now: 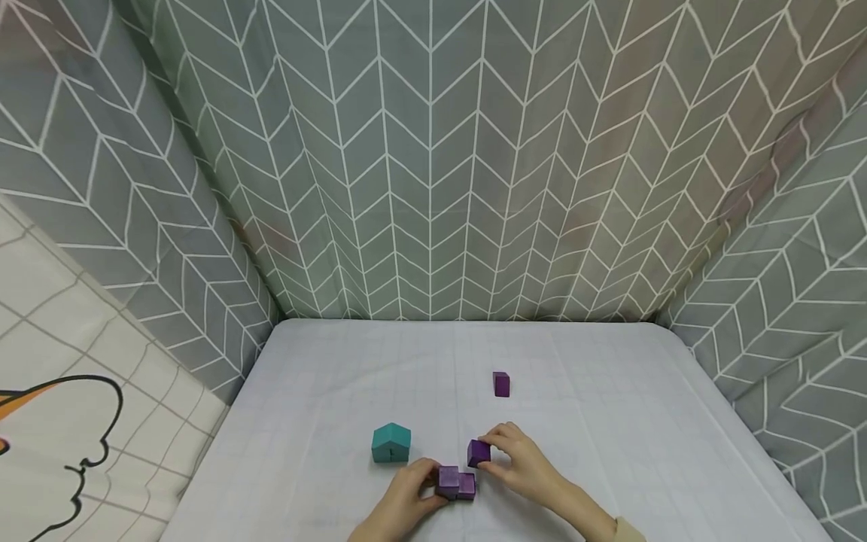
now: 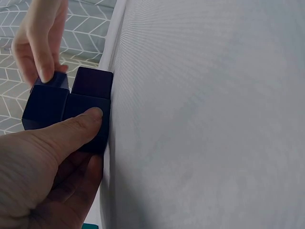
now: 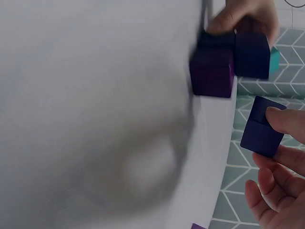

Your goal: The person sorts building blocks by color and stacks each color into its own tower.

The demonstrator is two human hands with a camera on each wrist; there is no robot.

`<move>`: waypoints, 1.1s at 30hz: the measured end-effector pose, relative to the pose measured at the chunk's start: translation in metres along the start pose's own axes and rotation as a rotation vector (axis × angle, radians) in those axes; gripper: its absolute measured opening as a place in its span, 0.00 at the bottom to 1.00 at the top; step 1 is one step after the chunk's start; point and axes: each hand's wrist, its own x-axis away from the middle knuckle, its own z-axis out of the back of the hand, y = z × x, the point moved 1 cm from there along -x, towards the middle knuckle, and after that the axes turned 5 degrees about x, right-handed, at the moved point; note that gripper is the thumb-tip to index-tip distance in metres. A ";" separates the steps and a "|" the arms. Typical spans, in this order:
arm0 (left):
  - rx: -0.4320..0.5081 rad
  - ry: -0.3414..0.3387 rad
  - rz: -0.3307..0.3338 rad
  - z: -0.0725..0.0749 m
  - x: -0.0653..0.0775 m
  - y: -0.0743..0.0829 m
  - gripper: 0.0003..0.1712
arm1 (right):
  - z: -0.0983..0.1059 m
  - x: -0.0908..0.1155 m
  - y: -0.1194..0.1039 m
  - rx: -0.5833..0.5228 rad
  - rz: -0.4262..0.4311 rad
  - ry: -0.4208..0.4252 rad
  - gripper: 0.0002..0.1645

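Observation:
My left hand [image 1: 406,497] grips a small group of purple blocks at the front of the table. One purple block [image 1: 448,479] sits raised, and a lower purple block [image 1: 466,486] lies against its right side. In the left wrist view the thumb presses on the lower cube [image 2: 88,121] under the raised cube [image 2: 45,107]. Just right of the group, my right hand [image 1: 524,467] pinches another purple block [image 1: 479,453] between thumb and fingers. The right wrist view shows this pinched block [image 3: 262,126] held up above the table, apart from the group.
A teal house-shaped block [image 1: 390,443] stands left of the group, near my left hand. Farther back lies a single purple block [image 1: 501,384]. White cloth covers the table [image 1: 325,376], and patterned grey curtains [image 1: 433,150] hang behind and along the sides.

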 end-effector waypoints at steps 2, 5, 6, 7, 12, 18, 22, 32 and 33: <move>-0.008 0.017 -0.025 0.000 0.000 -0.001 0.17 | -0.001 0.004 -0.003 -0.005 0.014 -0.013 0.18; -0.009 0.034 -0.061 0.001 -0.001 -0.001 0.17 | -0.002 0.007 -0.006 -0.011 0.040 -0.031 0.19; -0.010 0.036 -0.064 0.001 -0.001 -0.001 0.17 | -0.002 0.007 -0.008 -0.010 0.045 -0.038 0.18; -0.010 0.037 -0.070 0.001 -0.002 0.000 0.17 | -0.003 0.007 -0.008 -0.012 0.058 -0.038 0.18; -0.025 0.064 -0.121 0.001 -0.002 -0.001 0.17 | -0.007 0.008 -0.011 -0.019 0.111 -0.028 0.15; -0.010 0.065 -0.138 -0.001 -0.001 -0.001 0.16 | -0.013 0.010 -0.013 -0.004 0.128 -0.011 0.15; -0.001 0.039 -0.097 0.000 -0.001 0.000 0.16 | -0.015 0.012 -0.015 -0.007 0.125 -0.003 0.16; -0.009 0.032 -0.083 0.001 0.000 0.001 0.16 | -0.016 0.014 -0.016 -0.005 0.096 -0.020 0.17; -0.006 0.030 -0.078 0.001 0.000 0.001 0.16 | -0.016 0.014 -0.016 -0.005 0.095 -0.021 0.17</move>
